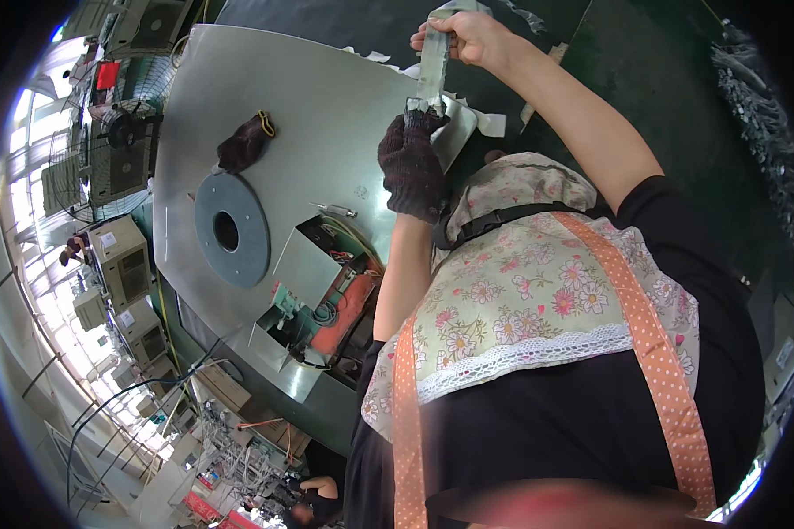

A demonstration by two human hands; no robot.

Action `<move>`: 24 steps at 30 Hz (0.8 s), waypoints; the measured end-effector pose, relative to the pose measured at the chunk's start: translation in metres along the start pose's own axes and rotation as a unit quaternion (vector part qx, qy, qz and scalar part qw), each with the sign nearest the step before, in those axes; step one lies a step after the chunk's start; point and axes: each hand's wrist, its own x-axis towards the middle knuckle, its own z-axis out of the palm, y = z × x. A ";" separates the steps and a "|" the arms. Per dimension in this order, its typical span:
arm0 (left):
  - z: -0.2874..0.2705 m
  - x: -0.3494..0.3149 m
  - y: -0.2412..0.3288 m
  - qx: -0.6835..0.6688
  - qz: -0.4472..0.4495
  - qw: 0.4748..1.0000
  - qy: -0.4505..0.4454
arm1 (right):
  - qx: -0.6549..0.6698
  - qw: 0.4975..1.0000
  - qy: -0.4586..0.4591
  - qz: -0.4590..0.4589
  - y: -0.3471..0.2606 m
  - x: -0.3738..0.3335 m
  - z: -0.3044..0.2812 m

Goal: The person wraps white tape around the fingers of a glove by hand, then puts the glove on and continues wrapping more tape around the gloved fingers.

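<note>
My left hand wears a dark brown knitted glove and is raised over the metal table's right edge. Pale grey tape covers its fingertips, and the fingers look closed at one end of a translucent grey strip of tape. Bare and further away, my right hand pinches the strip near its far end, so the strip runs stretched between both hands. Beyond my right fingers the tape curls over. A second dark glove with a yellow cuff lies on the metal table, away from both hands.
A grey disc with a central hole lies on the table. Nearer me, a cut-out shows red and green machine parts beside a small metal tool. White scraps hang along the table edge. Large fans stand left; people work in the background.
</note>
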 end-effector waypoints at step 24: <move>0.005 -0.013 0.041 -0.347 -0.024 0.901 -0.259 | 0.019 0.984 -0.154 -0.088 -0.086 -0.134 -0.086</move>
